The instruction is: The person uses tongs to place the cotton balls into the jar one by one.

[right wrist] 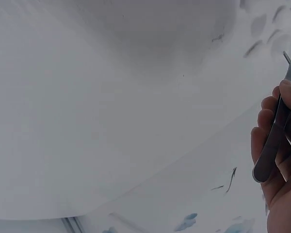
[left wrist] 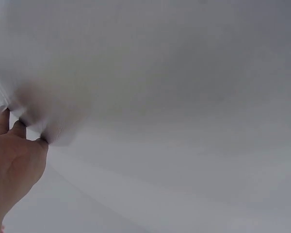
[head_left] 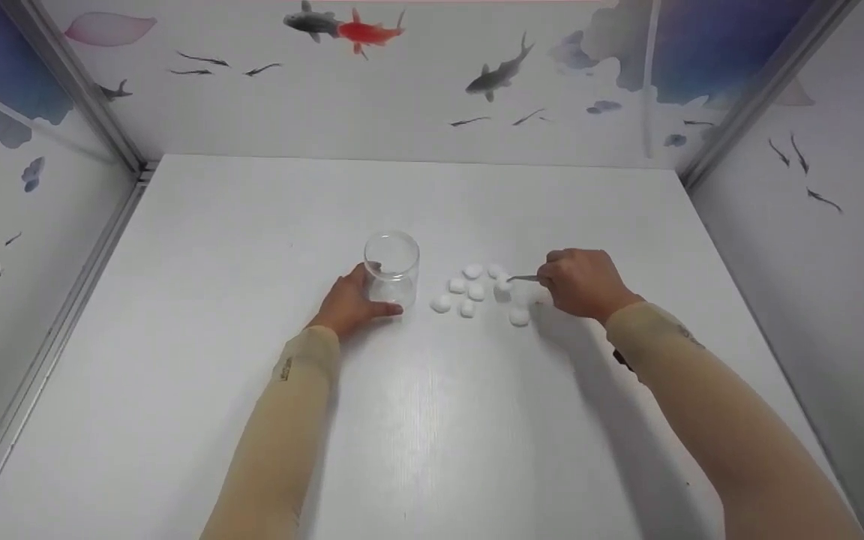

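Note:
A clear, open-topped jar stands upright on the white table. My left hand grips it low on its left side, thumb in front and fingers partly hidden behind. To the right, my right hand pinches bent-tip metal tweezers, whose handle shows along the fingers in the right wrist view. The tweezers' tips meet a white cotton ball; whether they have it clamped I cannot tell. Several more cotton balls lie between jar and tweezers. In the left wrist view, the left hand shows its fingertips against the jar's faint edge.
One cotton ball lies nearer to me, apart from the main cluster. White panels painted with fish stand behind the table and along both sides, joined by metal corner posts.

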A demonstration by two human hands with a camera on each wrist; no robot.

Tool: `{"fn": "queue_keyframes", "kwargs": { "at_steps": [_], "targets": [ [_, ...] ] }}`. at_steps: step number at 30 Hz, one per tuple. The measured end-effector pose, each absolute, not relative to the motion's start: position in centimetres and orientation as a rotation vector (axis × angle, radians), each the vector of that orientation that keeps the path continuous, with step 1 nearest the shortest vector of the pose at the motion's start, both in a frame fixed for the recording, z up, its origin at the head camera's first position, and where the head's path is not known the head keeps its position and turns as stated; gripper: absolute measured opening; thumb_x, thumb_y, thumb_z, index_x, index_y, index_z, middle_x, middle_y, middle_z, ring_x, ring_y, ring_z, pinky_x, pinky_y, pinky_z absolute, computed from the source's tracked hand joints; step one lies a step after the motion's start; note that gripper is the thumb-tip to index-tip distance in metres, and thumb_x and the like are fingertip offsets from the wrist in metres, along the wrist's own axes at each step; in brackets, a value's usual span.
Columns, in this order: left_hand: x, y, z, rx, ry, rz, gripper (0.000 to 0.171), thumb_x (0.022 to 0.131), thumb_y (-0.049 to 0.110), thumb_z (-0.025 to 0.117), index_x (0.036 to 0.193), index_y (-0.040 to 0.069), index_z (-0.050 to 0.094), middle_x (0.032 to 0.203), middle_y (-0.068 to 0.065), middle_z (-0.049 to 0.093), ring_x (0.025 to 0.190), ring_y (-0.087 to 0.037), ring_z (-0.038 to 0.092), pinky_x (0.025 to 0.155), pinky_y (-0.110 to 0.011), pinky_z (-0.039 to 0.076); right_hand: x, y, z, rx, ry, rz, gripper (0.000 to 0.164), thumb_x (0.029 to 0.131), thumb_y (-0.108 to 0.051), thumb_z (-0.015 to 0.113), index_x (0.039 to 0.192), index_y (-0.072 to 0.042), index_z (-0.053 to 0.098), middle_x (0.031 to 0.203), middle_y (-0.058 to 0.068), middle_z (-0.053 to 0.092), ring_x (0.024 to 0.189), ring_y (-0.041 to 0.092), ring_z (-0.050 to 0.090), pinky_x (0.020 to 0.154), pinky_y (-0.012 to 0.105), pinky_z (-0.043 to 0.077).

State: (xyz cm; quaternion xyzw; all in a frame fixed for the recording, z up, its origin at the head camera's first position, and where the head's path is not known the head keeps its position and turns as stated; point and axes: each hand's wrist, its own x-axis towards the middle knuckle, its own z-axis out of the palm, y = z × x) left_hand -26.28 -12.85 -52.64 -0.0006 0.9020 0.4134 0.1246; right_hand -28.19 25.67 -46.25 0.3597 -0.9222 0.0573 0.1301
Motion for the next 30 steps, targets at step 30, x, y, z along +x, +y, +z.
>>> {"fn": "queue_keyframes", "kwargs": {
  "at_steps": [30],
  "targets": [
    [-26.5,-12.8,-52.7,-0.046,2.625,1.166,0.107,0.072,0.049,0.088,0.156,0.016,0.031,0.157,-0.01,0.036,0.146,-0.031,0.026,0.121,-0.046,0.019,-29.7,12.8,-40.3,1.199,-2.473,0.255,0.011,0.088,-0.004,0.071,0.09,-0.011,0.079,0.076,0.0,0.066,0.067,0.017,0.063,0.054,0.034,0.056]
  ]
}}
